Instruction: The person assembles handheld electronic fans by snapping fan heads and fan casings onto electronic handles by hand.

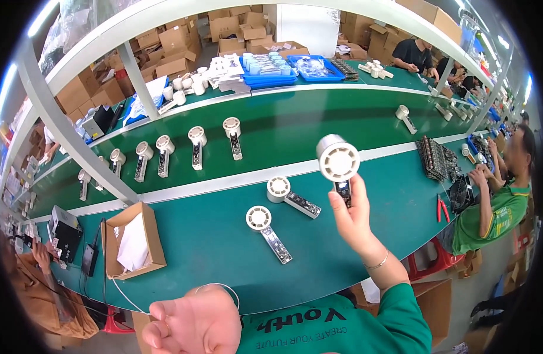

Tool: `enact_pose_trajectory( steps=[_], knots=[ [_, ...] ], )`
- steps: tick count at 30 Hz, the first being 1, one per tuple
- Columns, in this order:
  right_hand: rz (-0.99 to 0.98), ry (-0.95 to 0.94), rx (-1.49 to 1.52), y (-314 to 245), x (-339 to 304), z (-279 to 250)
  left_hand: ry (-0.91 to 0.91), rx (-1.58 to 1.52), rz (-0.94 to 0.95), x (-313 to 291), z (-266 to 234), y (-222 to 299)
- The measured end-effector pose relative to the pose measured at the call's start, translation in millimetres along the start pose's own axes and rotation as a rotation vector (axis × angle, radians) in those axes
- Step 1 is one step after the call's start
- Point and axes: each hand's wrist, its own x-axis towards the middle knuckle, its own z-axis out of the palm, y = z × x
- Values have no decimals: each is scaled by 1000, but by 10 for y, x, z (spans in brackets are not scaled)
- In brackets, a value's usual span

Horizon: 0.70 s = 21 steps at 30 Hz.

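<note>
My right hand (pixel 355 218) grips the handle of a white handheld fan (pixel 339 160) and holds it up over the green bench. Its round slotted head faces me, and part of a dark circuit board shows in the handle above my fingers. Two similar fans lie on the bench to its left: one fan (pixel 278 187) points its open handle to the lower right, and a nearer fan (pixel 259 219) lies below it. Low at the front edge, my left hand (pixel 198 321) is palm up with loosely bent fingers and nothing visible in it. A white cord runs from its wrist.
An open cardboard box (pixel 156 242) with white paper stands left. Beyond a pale rail, several fans sit on a green conveyor (pixel 283 130). Stacked dark circuit boards (pixel 432 158) and red-handled pliers (pixel 442 209) lie right, near a co-worker in green (pixel 490 218). Another person sits left.
</note>
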Motion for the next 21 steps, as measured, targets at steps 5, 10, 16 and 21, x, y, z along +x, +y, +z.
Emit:
enact_pose_trajectory(
  steps=[5,10,16,21],
  knots=[
    [-39,-15,-88,51,18,71,22,-11,3,-10,42,0],
    [26,-21,-97,98,7,59,39,10,-5,-45,103,-33],
    [-97,-46,80,-155,-91,-28,-6,9,65,37,23,-30],
    [-352,461,109,-570,-245,-479,-27,29,-26,-127,46,-94]
  ],
)
